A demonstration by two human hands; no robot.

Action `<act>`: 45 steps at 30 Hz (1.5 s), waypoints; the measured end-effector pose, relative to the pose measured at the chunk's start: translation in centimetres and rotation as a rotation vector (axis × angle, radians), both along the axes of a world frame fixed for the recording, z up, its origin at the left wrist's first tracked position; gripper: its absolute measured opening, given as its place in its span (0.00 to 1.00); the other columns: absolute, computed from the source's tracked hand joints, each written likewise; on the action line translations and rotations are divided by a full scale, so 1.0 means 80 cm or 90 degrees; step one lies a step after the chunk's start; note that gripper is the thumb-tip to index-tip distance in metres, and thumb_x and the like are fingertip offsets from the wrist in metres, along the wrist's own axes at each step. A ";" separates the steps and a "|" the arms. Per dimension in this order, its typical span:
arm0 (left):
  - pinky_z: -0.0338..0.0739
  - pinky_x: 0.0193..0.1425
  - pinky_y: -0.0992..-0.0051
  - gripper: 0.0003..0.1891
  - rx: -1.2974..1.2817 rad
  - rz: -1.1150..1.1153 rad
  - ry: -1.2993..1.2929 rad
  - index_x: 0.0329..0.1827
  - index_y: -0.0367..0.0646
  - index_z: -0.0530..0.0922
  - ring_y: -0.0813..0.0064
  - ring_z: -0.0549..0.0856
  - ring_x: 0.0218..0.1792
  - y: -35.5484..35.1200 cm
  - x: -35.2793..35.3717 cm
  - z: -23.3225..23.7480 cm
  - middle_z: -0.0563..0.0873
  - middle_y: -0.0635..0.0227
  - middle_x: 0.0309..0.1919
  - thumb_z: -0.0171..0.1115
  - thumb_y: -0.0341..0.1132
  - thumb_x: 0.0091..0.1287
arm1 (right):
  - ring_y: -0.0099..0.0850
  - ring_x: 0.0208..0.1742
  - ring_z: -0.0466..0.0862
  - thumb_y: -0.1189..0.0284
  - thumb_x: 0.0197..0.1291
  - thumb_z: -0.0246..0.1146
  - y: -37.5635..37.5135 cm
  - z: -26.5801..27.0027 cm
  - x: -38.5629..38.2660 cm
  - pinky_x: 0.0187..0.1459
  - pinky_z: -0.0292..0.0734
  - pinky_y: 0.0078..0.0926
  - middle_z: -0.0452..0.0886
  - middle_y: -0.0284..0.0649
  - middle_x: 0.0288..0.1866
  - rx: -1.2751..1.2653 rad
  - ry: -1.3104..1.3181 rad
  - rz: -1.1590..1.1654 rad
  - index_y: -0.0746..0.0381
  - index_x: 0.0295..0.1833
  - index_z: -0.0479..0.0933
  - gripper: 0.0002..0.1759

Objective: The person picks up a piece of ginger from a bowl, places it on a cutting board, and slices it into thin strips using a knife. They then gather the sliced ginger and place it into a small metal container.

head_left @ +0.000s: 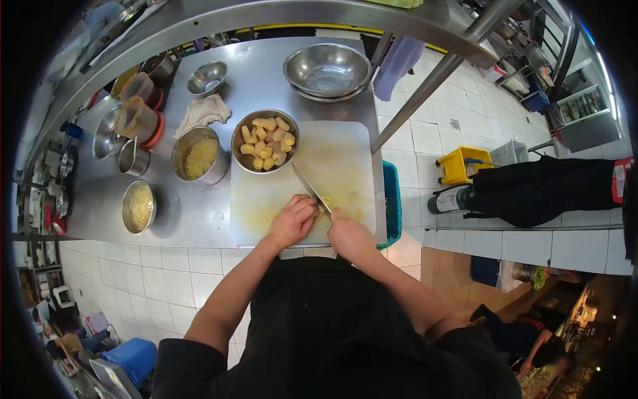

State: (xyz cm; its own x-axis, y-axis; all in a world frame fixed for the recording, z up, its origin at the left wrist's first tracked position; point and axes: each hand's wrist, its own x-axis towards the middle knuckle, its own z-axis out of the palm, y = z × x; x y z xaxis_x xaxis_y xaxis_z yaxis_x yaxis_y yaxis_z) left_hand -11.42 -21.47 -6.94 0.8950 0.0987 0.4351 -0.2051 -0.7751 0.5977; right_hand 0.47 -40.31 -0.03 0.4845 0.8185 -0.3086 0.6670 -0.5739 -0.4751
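My right hand is wrapped round the handle of a kitchen knife. Its blade points away to the upper left, over a white cutting board stained yellow. Close beside the blade, my left hand has its fingers curled down on the board; whatever they press on is hidden. Small yellow cut bits lie by the blade. Beyond my hands, a metal bowl overlapping the board's far left holds peeled pale-yellow pieces. To its left stands a deep metal pot with fine yellow shreds inside.
A small metal bowl with pale yellow contents sits at the table's front left. A crumpled cloth, stacked large bowls and plastic tubs stand farther back. A teal bin adjoins the right edge. An overhead shelf crosses the top.
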 end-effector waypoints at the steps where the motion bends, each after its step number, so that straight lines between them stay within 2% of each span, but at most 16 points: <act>1: 0.87 0.68 0.58 0.10 -0.011 0.040 -0.004 0.54 0.39 0.86 0.51 0.87 0.64 -0.003 0.001 0.005 0.90 0.59 0.60 0.73 0.24 0.72 | 0.65 0.41 0.93 0.71 0.78 0.61 0.000 0.000 0.000 0.45 0.87 0.65 0.90 0.64 0.36 0.001 -0.002 -0.003 0.71 0.54 0.72 0.13; 2: 0.87 0.67 0.58 0.11 -0.023 0.079 -0.010 0.56 0.39 0.88 0.50 0.87 0.63 -0.005 0.004 0.009 0.90 0.59 0.59 0.73 0.25 0.73 | 0.65 0.41 0.93 0.71 0.78 0.61 -0.001 0.000 0.001 0.45 0.87 0.65 0.90 0.64 0.36 0.000 0.003 -0.007 0.71 0.54 0.72 0.13; 5: 0.87 0.65 0.58 0.11 -0.070 0.068 0.009 0.59 0.39 0.89 0.50 0.88 0.60 -0.002 0.002 0.002 0.91 0.57 0.57 0.72 0.26 0.76 | 0.66 0.41 0.93 0.71 0.78 0.61 0.001 0.002 0.002 0.45 0.87 0.65 0.90 0.65 0.35 -0.008 0.002 -0.009 0.71 0.54 0.72 0.12; 8: 0.87 0.64 0.58 0.10 -0.102 0.076 0.026 0.58 0.39 0.89 0.50 0.89 0.58 -0.007 0.003 0.003 0.91 0.56 0.56 0.72 0.25 0.75 | 0.64 0.43 0.94 0.73 0.76 0.60 0.002 0.013 0.001 0.46 0.88 0.64 0.91 0.65 0.38 -0.029 0.002 -0.001 0.71 0.57 0.73 0.12; 9: 0.87 0.64 0.58 0.10 -0.107 0.076 0.030 0.58 0.39 0.89 0.50 0.89 0.58 -0.006 0.005 0.004 0.91 0.56 0.56 0.72 0.25 0.75 | 0.63 0.45 0.95 0.74 0.74 0.60 0.003 0.021 0.002 0.48 0.90 0.63 0.93 0.64 0.40 -0.044 0.002 0.006 0.70 0.59 0.75 0.14; 14: 0.88 0.62 0.57 0.10 -0.093 0.064 0.021 0.56 0.39 0.90 0.49 0.89 0.57 -0.001 0.003 -0.005 0.92 0.55 0.57 0.70 0.24 0.75 | 0.63 0.44 0.95 0.76 0.75 0.59 -0.024 0.086 0.000 0.48 0.89 0.64 0.92 0.64 0.39 -0.089 0.006 0.018 0.71 0.58 0.75 0.12; 18: 0.88 0.62 0.57 0.10 -0.098 0.063 0.024 0.56 0.40 0.90 0.50 0.90 0.57 -0.002 0.003 -0.003 0.92 0.57 0.56 0.69 0.23 0.75 | 0.63 0.43 0.95 0.76 0.76 0.58 -0.042 0.107 -0.004 0.48 0.89 0.65 0.92 0.63 0.38 -0.103 -0.008 0.040 0.70 0.57 0.75 0.10; 23: 0.88 0.62 0.58 0.10 -0.086 0.062 0.022 0.56 0.40 0.89 0.52 0.90 0.56 -0.003 0.003 -0.002 0.92 0.59 0.55 0.70 0.23 0.75 | 0.67 0.38 0.91 0.74 0.76 0.62 -0.009 0.009 -0.007 0.44 0.86 0.67 0.90 0.65 0.34 -0.018 -0.022 0.002 0.71 0.53 0.72 0.11; 25: 0.88 0.61 0.58 0.10 -0.083 0.070 0.016 0.56 0.41 0.89 0.52 0.89 0.56 -0.001 0.002 -0.002 0.92 0.60 0.55 0.70 0.23 0.75 | 0.68 0.38 0.91 0.74 0.76 0.62 0.003 0.021 -0.005 0.44 0.85 0.68 0.90 0.65 0.34 0.011 -0.017 -0.009 0.71 0.53 0.72 0.11; 27: 0.88 0.61 0.58 0.10 -0.085 0.066 0.020 0.56 0.41 0.89 0.53 0.89 0.56 -0.002 0.003 -0.002 0.92 0.60 0.55 0.70 0.23 0.74 | 0.65 0.42 0.94 0.74 0.76 0.59 -0.012 0.053 -0.001 0.47 0.88 0.66 0.92 0.64 0.38 -0.030 -0.008 0.028 0.69 0.57 0.75 0.11; 30: 0.88 0.61 0.58 0.11 -0.079 0.063 0.020 0.56 0.41 0.89 0.53 0.89 0.56 -0.002 0.003 -0.002 0.92 0.60 0.55 0.70 0.23 0.74 | 0.64 0.40 0.94 0.73 0.76 0.60 -0.025 0.090 -0.004 0.45 0.88 0.66 0.91 0.63 0.37 -0.090 0.006 0.017 0.70 0.58 0.75 0.12; 32: 0.88 0.61 0.58 0.11 -0.077 0.063 0.015 0.56 0.41 0.89 0.53 0.89 0.56 -0.001 0.004 -0.003 0.92 0.60 0.55 0.70 0.23 0.74 | 0.64 0.40 0.94 0.74 0.76 0.60 -0.018 0.038 -0.007 0.45 0.88 0.66 0.91 0.63 0.37 -0.067 -0.008 0.015 0.70 0.58 0.75 0.12; 35: 0.88 0.61 0.58 0.12 -0.078 0.065 0.014 0.56 0.41 0.89 0.52 0.90 0.55 -0.003 0.004 -0.002 0.93 0.60 0.54 0.70 0.22 0.73 | 0.66 0.40 0.93 0.74 0.76 0.61 -0.002 0.016 0.002 0.46 0.87 0.67 0.90 0.66 0.36 -0.027 -0.007 0.010 0.71 0.57 0.73 0.12; 37: 0.88 0.61 0.59 0.12 -0.083 0.058 0.020 0.56 0.41 0.90 0.51 0.90 0.55 -0.001 0.001 -0.001 0.93 0.59 0.54 0.70 0.21 0.72 | 0.67 0.40 0.92 0.74 0.76 0.61 -0.002 0.039 0.000 0.47 0.86 0.68 0.89 0.68 0.35 -0.013 0.008 -0.001 0.72 0.56 0.72 0.12; 39: 0.88 0.61 0.58 0.11 -0.077 0.069 0.014 0.56 0.41 0.89 0.53 0.90 0.56 -0.002 0.002 -0.002 0.93 0.61 0.55 0.70 0.22 0.73 | 0.64 0.41 0.94 0.74 0.76 0.58 -0.020 0.089 -0.003 0.46 0.88 0.67 0.92 0.64 0.38 -0.045 0.005 0.023 0.70 0.56 0.75 0.11; 45: 0.88 0.62 0.58 0.11 -0.073 0.064 0.013 0.56 0.41 0.89 0.53 0.90 0.56 -0.002 0.003 -0.002 0.92 0.61 0.55 0.70 0.22 0.72 | 0.65 0.43 0.94 0.74 0.76 0.58 0.005 0.020 -0.004 0.48 0.88 0.67 0.92 0.64 0.40 -0.037 -0.005 0.008 0.70 0.56 0.75 0.11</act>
